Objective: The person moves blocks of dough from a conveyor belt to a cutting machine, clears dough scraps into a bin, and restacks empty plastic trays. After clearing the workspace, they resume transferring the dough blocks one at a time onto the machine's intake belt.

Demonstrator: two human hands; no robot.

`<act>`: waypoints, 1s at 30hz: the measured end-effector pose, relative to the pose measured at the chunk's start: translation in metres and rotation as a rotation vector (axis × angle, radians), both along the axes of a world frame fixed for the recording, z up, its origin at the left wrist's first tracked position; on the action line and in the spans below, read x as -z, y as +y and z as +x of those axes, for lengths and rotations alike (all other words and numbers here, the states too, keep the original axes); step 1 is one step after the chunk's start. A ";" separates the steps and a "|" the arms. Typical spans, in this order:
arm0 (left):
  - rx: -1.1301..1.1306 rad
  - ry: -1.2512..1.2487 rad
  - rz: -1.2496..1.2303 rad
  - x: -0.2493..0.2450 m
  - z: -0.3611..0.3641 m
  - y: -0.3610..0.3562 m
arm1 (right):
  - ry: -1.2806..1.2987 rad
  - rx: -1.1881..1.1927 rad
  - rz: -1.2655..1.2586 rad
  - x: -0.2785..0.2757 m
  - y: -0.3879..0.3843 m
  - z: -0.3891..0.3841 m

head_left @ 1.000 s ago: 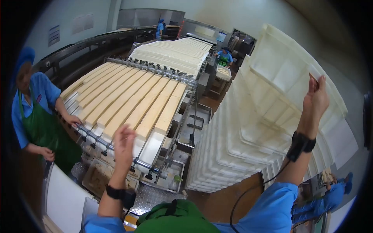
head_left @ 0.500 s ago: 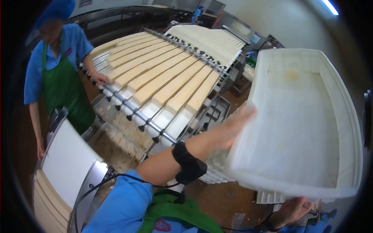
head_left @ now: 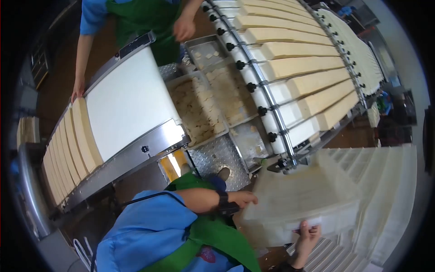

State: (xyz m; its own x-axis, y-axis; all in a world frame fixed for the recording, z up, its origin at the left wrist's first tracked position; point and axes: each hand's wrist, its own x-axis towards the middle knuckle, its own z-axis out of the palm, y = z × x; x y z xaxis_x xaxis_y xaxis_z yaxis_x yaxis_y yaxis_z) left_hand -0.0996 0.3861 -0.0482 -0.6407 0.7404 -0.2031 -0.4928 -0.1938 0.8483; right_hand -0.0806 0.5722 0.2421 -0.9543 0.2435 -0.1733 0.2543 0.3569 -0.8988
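Bin: pale translucent bin [head_left: 290, 186], in front of me, between the end rail [head_left: 265, 90] of the slab line and the bin stack [head_left: 394, 181]; blurred, so I can't tell which way its open side faces.
Left grip: my left grip [head_left: 244, 198] is narrow, fingers closed on the bin's left edge; black band at the wrist.
Right grip: my right grip [head_left: 309, 236] holds the bin's near side, fingers bent against it. A small dark thing shows by the fingers, too small to name.
Stack: nested pale bins, just right of mine; can't tell whether they touch it.
Slab line: long beige slabs [head_left: 308, 65] side by side, beyond the rail with black knobs.
Left belt: white belt [head_left: 131, 90], beige strips [head_left: 68, 140] at its far left end.
Co-worker: one hand [head_left: 79, 87] on the nearest strip, the other [head_left: 184, 29] near the slab line.
Between lines: tubs [head_left: 210, 139] of beige scraps above a metal tread plate [head_left: 213, 156].
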 end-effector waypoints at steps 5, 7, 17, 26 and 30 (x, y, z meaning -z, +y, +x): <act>-0.337 -0.808 -0.047 0.093 0.017 -0.045 | -0.139 -0.017 -0.383 0.136 0.016 0.012; -0.563 -0.814 0.178 0.102 0.017 -0.081 | -0.266 0.062 -0.594 0.176 0.003 0.019; -1.173 -0.297 -0.594 0.201 -0.028 -0.178 | -0.847 0.022 -0.919 0.446 -0.061 -0.072; -1.471 -0.472 -0.401 0.286 -0.028 -0.253 | -0.770 -0.458 -0.524 0.597 -0.147 -0.147; -1.484 -0.319 -0.637 0.282 0.012 -0.243 | -1.002 -0.103 -0.754 0.567 -0.181 -0.150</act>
